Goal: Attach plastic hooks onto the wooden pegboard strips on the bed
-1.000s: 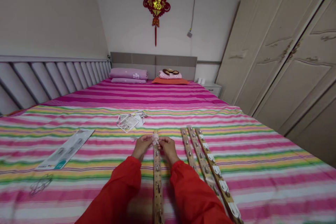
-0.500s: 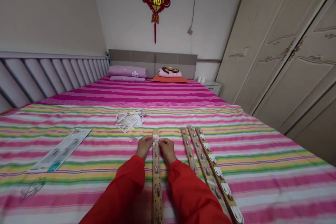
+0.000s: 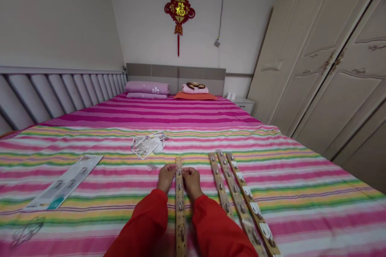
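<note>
A long wooden strip (image 3: 180,213) with metal hooks lies lengthwise on the striped bedspread (image 3: 271,176), between my red sleeves. My left hand (image 3: 166,177) and my right hand (image 3: 190,179) sit on either side of its far end. Both are closed in a pinch on a small pale hook piece (image 3: 179,172) held against the strip. To the right lie three more wooden strips (image 3: 238,196) side by side, the outer one bearing white hook pads.
A pile of clear plastic packets (image 3: 146,144) lies just beyond my hands. A long printed card (image 3: 62,182) rests at left and a clear wrapper (image 3: 25,233) near the front left. Wardrobe doors (image 3: 331,76) stand at right, pillows (image 3: 147,87) by the headboard.
My hands have slid a little nearer along the strip and stay pinched on the small piece. The view has tipped down slightly.
</note>
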The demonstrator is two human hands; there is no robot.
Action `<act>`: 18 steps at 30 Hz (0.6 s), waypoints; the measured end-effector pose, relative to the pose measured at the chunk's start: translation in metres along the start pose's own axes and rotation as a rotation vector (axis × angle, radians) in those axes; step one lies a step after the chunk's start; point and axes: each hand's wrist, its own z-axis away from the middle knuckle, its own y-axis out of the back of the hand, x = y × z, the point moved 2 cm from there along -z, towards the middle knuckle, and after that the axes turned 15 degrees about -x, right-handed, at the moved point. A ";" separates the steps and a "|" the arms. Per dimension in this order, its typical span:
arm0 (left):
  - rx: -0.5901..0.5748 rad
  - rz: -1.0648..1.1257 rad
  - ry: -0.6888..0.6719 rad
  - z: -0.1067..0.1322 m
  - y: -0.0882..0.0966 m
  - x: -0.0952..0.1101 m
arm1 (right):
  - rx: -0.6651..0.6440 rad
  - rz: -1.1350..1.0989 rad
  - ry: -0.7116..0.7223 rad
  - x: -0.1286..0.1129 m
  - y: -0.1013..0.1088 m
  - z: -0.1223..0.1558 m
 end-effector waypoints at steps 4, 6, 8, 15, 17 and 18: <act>0.016 -0.027 -0.019 -0.003 0.002 -0.006 | 0.005 0.033 -0.005 0.003 0.000 -0.001; 0.035 -0.041 -0.027 -0.004 0.003 -0.010 | 0.010 0.047 -0.006 0.002 0.001 -0.001; 0.039 -0.066 -0.040 -0.004 0.005 -0.014 | -0.002 0.076 0.015 0.000 0.001 -0.001; -0.108 -0.173 -0.110 0.005 0.009 -0.008 | -0.162 0.228 0.098 -0.001 0.001 -0.002; -0.142 -0.183 -0.081 0.008 0.009 -0.004 | -0.173 0.253 0.082 0.001 0.001 -0.003; -0.167 -0.184 -0.068 0.009 0.008 -0.002 | -0.172 0.259 0.072 0.001 0.001 -0.004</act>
